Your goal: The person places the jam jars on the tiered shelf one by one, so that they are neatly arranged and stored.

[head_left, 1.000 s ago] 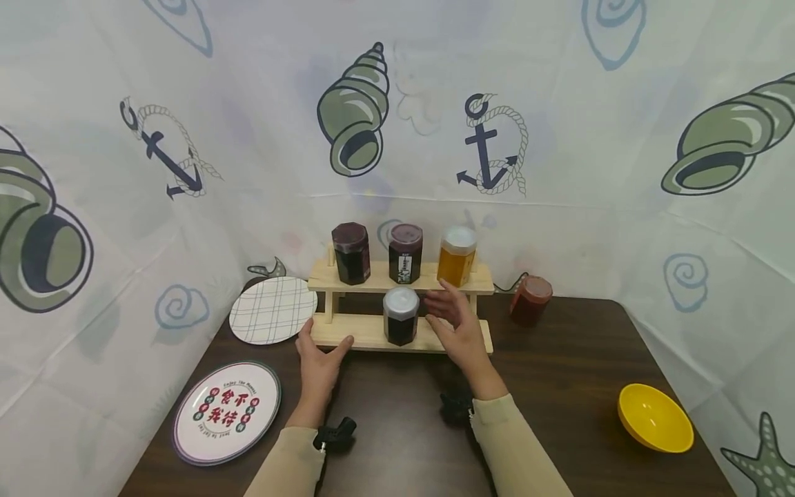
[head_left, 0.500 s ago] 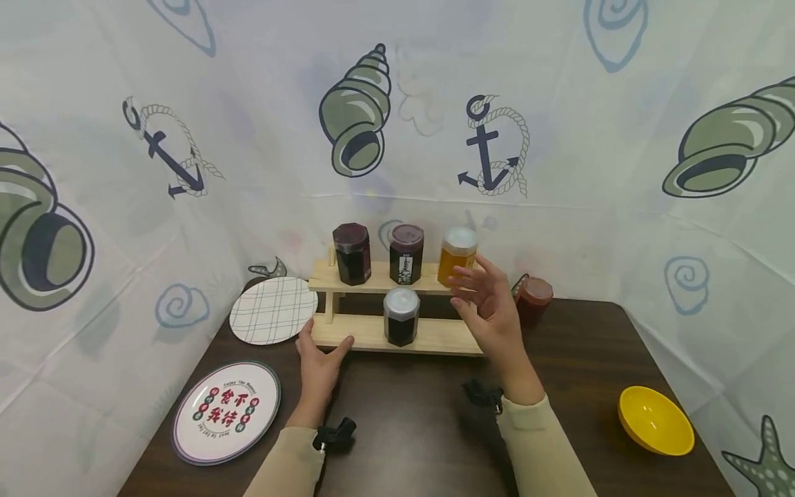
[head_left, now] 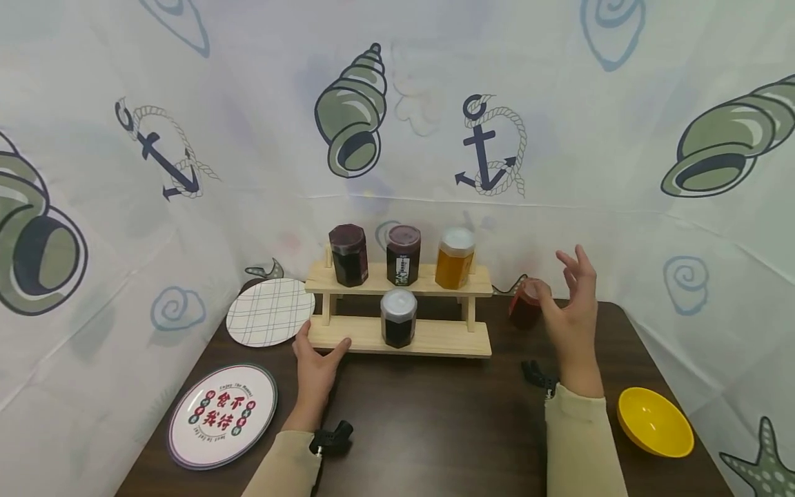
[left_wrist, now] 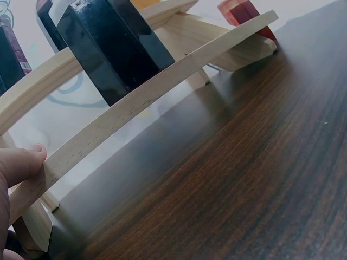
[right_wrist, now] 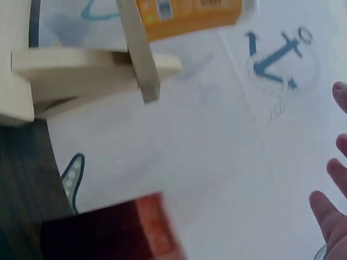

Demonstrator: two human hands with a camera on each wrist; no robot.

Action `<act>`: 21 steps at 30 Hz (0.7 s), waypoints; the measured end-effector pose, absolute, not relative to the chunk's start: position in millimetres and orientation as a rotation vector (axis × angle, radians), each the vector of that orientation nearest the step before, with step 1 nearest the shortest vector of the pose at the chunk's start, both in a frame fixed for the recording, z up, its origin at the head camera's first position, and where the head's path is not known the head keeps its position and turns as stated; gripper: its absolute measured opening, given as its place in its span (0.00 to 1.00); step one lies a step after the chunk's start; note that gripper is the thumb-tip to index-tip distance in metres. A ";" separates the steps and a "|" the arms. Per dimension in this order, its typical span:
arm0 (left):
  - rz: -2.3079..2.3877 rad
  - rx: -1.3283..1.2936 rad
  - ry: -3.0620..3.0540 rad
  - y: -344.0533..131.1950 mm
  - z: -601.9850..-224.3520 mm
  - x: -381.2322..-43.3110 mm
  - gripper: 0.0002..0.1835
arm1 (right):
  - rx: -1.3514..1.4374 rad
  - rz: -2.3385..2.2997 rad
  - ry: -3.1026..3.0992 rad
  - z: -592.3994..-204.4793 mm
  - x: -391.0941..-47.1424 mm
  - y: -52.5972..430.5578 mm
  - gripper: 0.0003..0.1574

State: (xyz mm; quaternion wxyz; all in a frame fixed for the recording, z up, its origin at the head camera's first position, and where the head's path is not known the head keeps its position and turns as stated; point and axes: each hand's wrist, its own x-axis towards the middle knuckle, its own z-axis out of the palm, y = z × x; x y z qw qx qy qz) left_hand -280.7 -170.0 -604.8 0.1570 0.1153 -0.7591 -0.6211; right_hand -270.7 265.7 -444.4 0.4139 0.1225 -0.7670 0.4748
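A two-tier wooden shelf rack (head_left: 450, 338) stands at the back of the table. My left hand (head_left: 315, 373) holds its lower left corner; in the left wrist view the thumb (left_wrist: 24, 162) lies against the front edge of the lower board. Right of the rack stands a dark red jar (head_left: 524, 310) with a red lid. My right hand (head_left: 574, 331) is raised beside that jar, fingers spread and holding nothing. From the head, its thumb overlaps the jar's lid; whether they touch I cannot tell. In the right wrist view the red jar (right_wrist: 97, 230) and fingers appear apart.
On the upper tier stand two dark jars (head_left: 349, 259) and an amber jar (head_left: 455, 262). A white-lidded dark jar (head_left: 398, 321) is on the lower tier. Plates (head_left: 223, 414) and a checked round mat (head_left: 271, 314) lie left; a yellow bowl (head_left: 655, 421) sits right.
My right hand has moved right, from beside the white-lidded jar, past the amber jar, to the red-lidded jar. My left hand stays at the rack's corner.
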 end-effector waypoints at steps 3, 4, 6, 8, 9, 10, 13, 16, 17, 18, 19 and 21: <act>-1.782 0.319 -2.185 -172.3 -603.4 -279.6 0.59 | 0.245 1.202 -1.931 -454.7 -274.1 276.0 0.59; -1.784 0.320 -2.189 -172.8 -603.3 -279.3 0.59 | 0.225 1.223 -1.929 -459.3 -275.9 279.0 0.59; -1.784 0.327 -2.195 -173.4 -603.3 -278.5 0.59 | 0.187 1.272 -1.942 -471.2 -280.0 284.3 0.59; -1.783 0.337 -2.195 -172.6 -602.9 -279.1 0.59 | 0.149 1.313 -1.971 -483.1 -283.9 289.4 0.59; -1.780 0.342 -2.195 -172.2 -602.8 -279.3 0.59 | 0.132 1.334 -1.989 -489.6 -285.8 291.7 0.59; -1.778 0.348 -2.195 -172.3 -603.4 -278.9 0.59 | 0.117 1.357 -2.010 -496.9 -288.0 293.7 0.60; -1.773 0.356 -2.196 -172.6 -605.2 -278.5 0.58 | 0.088 1.371 -2.070 -518.4 -295.1 298.8 0.61; -1.776 0.350 -2.194 -172.5 -605.4 -278.7 0.58 | 0.078 1.370 -2.101 -541.0 -305.0 304.8 0.62; -1.776 0.348 -2.195 -172.5 -605.0 -278.6 0.59 | 0.078 1.370 -2.110 -548.8 -308.4 307.1 0.63; -1.776 0.347 -2.195 -172.4 -604.8 -278.8 0.59 | 0.075 1.378 -2.121 -556.1 -311.6 309.5 0.64; -1.776 0.346 -2.196 -172.4 -604.7 -279.0 0.59 | 0.069 1.387 -2.139 -563.1 -314.4 311.9 0.65; -1.774 0.346 -2.196 -172.6 -604.7 -279.4 0.59 | 0.049 1.407 -2.181 -575.3 -319.0 316.4 0.67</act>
